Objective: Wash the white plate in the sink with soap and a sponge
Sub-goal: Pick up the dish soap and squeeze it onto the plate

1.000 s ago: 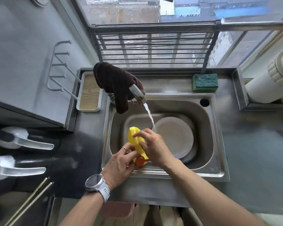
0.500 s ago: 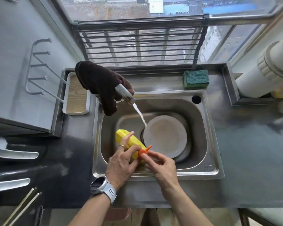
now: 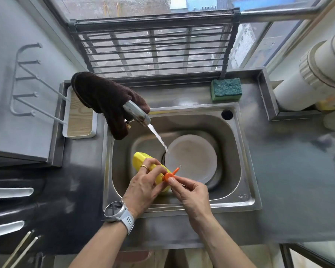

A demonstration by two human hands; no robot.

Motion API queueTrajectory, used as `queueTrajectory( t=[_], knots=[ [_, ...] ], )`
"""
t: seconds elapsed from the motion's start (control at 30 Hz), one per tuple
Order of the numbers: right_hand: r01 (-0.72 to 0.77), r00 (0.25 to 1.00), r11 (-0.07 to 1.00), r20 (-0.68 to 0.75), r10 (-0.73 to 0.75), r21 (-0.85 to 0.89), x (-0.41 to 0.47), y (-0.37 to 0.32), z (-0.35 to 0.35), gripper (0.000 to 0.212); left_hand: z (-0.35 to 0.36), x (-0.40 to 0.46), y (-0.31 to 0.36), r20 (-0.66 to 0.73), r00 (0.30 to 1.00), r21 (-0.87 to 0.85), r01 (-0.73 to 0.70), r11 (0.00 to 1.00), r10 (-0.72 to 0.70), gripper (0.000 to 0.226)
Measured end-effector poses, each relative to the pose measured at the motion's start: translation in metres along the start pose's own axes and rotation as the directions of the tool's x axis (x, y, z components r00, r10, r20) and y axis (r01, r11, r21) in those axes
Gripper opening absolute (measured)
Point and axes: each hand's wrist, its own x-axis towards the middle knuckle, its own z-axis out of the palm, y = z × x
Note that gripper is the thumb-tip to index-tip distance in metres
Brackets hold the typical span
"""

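Note:
The white plate [image 3: 191,157] lies flat in the steel sink [image 3: 238,151], and water from the tap [image 3: 136,114] runs onto its left edge. My left hand [image 3: 143,187], a watch on its wrist, grips a yellow soap bottle [image 3: 141,158] tipped on its side over the sink's front left. My right hand [image 3: 190,192] pinches the bottle's orange cap [image 3: 169,176], whose flip lid stands open toward the plate. A green-topped sponge [image 3: 226,89] rests on the ledge behind the sink.
A dark brown cloth [image 3: 104,97] hangs over the tap. A white tray with a wooden base [image 3: 79,117] sits left of the sink. A white pipe [image 3: 317,78] stands at the right. Steel counter [image 3: 298,171] surrounds the sink; a barred rack [image 3: 153,47] backs it.
My right hand left the bottle's body for the orange cap and flipped its lid open. The bottle has tilted with its cap toward the plate. Water keeps running.

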Motion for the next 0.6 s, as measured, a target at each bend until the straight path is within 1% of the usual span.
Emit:
queueTrajectory(
  t=[0.07,0.2,0.33,0.4,0.43,0.5,0.53,0.6],
  knots=[
    [-0.002,1.000,1.000,-0.009,0.002,-0.013,0.000,0.001,0.001,0.054,0.000,0.000,0.000,-0.005,1.000,0.001,0.003,1.000,-0.003,0.021],
    [-0.012,1.000,1.000,-0.024,0.011,-0.023,0.000,0.000,0.001,0.044,-0.002,-0.001,0.000,-0.005,1.000,0.001,0.007,1.000,-0.007,0.024],
    [-0.022,0.999,1.000,-0.027,0.022,-0.021,0.000,-0.002,0.001,0.049,-0.004,0.002,0.004,0.031,0.999,0.007,0.009,1.000,-0.009,0.024],
    [-0.008,0.999,1.000,-0.031,0.007,-0.030,0.000,-0.003,-0.001,0.044,-0.008,0.003,0.005,0.063,0.998,0.000,0.014,1.000,-0.014,0.031],
    [-0.002,0.999,0.999,-0.033,0.001,-0.037,-0.001,-0.004,-0.001,0.042,-0.010,0.003,0.005,0.083,0.996,0.007,0.008,1.000,-0.008,0.038],
    [-0.007,0.999,0.999,-0.036,0.005,-0.045,-0.004,-0.005,0.000,0.046,-0.013,0.002,0.004,0.124,0.992,0.051,0.004,0.999,-0.010,0.055],
    [-0.003,0.999,0.999,-0.034,0.002,-0.051,-0.005,-0.004,-0.001,0.051,-0.015,0.002,0.003,0.132,0.991,0.099,0.008,0.995,-0.021,0.061],
    [0.018,0.999,0.997,-0.040,-0.021,-0.070,-0.007,-0.003,0.000,0.056,-0.014,0.003,0.000,0.108,0.994,0.250,0.000,0.968,-0.028,0.062]
  ],
)
